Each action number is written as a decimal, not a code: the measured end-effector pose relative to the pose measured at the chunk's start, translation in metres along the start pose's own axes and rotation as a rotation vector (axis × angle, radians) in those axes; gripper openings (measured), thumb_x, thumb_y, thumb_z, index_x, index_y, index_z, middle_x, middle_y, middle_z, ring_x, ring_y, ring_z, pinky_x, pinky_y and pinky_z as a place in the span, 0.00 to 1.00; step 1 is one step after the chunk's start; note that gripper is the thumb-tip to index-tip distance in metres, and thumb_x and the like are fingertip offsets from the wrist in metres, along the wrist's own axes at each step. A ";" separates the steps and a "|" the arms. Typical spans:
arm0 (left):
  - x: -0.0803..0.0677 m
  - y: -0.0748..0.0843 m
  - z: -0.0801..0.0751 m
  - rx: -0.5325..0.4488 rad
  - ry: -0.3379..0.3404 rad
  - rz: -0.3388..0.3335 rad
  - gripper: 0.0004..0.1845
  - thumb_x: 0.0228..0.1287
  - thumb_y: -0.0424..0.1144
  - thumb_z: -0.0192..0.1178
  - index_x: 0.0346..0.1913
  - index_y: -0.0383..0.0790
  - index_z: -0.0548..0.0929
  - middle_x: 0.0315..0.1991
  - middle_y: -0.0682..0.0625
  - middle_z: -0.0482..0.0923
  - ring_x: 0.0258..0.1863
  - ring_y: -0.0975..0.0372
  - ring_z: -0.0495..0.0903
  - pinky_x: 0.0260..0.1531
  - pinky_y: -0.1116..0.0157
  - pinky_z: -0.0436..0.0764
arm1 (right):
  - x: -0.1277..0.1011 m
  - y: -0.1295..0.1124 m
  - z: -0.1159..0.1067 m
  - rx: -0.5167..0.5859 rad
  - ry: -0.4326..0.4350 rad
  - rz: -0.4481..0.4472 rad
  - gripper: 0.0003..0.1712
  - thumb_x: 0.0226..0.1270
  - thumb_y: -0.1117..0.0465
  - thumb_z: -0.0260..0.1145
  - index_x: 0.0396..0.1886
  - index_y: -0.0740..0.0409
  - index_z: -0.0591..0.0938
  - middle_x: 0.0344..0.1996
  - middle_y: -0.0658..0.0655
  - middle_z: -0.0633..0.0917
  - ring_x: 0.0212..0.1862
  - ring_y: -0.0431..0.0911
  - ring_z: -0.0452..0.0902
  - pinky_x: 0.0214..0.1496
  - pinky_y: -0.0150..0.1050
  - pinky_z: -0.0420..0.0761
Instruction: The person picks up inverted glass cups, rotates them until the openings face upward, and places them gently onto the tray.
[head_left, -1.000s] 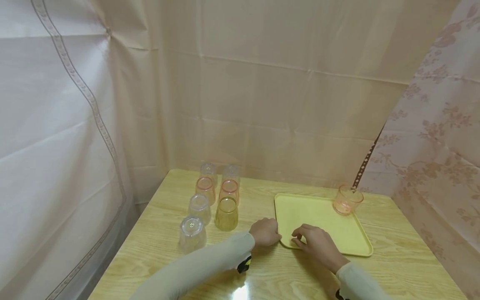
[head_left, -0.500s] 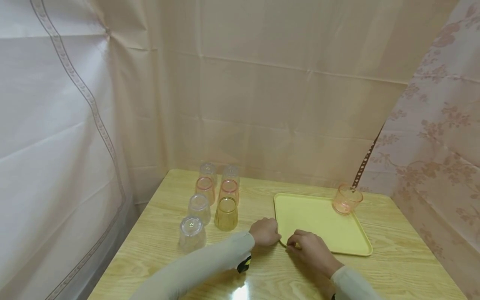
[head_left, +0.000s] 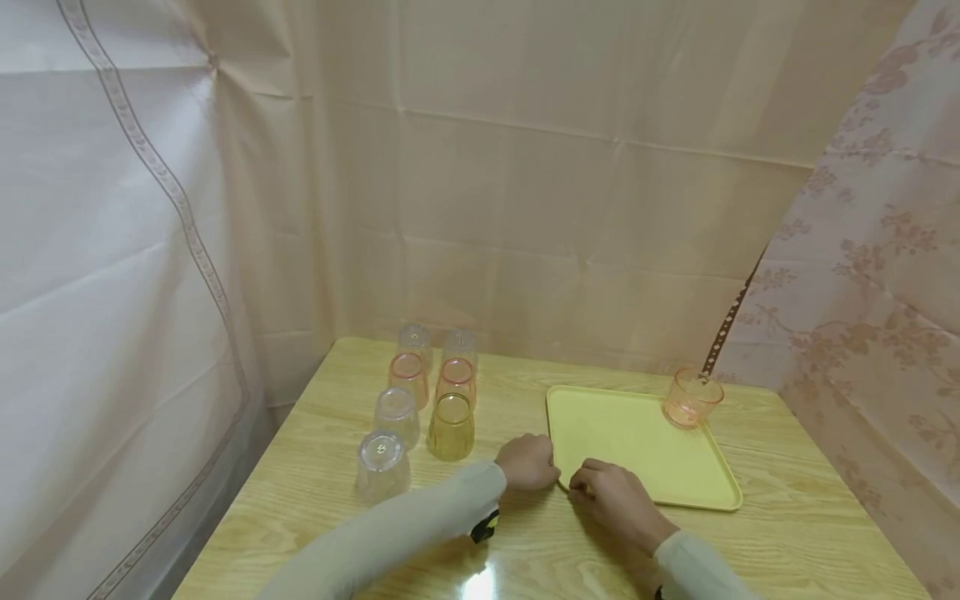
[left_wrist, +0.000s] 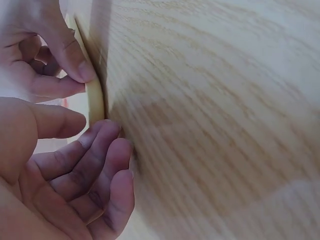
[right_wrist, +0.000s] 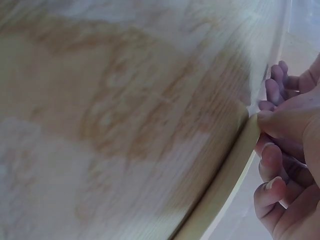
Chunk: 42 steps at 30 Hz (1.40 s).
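A yellow tray (head_left: 637,446) lies on the table in the head view. My left hand (head_left: 527,462) is at its left edge near the front corner; in the left wrist view, thumb and curled fingers close around the tray's rim (left_wrist: 95,102). Just beside it, my right hand (head_left: 618,504) pinches the front rim by the same corner. The right wrist view has the right thumb (right_wrist: 272,121) on the rim, its fingers curled behind. On the tray's far right corner stands an orange-tinted clear cup (head_left: 692,402), mouth up.
Left of the tray, upside-down tumblers stand in two rows: several clear ones (head_left: 383,467), pink ones (head_left: 457,383) and a yellow one (head_left: 452,429). Cloth curtains (head_left: 480,183) hang behind and beside the wooden table (head_left: 802,492).
My right hand has moved left and slightly toward me, from over the tray to its front rim near the corner, and its fingers have closed on the rim. The left hand stays put.
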<state>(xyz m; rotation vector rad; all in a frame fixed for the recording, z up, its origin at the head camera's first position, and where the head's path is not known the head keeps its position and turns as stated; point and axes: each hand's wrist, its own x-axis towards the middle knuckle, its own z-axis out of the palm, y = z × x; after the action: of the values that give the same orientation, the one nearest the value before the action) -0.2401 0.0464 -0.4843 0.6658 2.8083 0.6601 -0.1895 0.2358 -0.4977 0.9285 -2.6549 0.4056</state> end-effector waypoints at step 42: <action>-0.093 -0.084 -0.134 0.153 0.022 0.552 0.09 0.73 0.36 0.60 0.33 0.44 0.86 0.29 0.62 0.77 0.30 0.72 0.73 0.31 0.73 0.77 | 0.001 0.003 0.001 0.013 -0.046 0.041 0.06 0.59 0.64 0.79 0.30 0.51 0.88 0.31 0.42 0.83 0.32 0.35 0.81 0.33 0.31 0.81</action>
<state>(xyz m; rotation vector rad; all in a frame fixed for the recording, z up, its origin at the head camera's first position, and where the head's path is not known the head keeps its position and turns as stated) -0.2267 -0.1145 -0.3981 1.4978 2.7121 0.5298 -0.1923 0.2373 -0.4990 0.8997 -2.7198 0.4163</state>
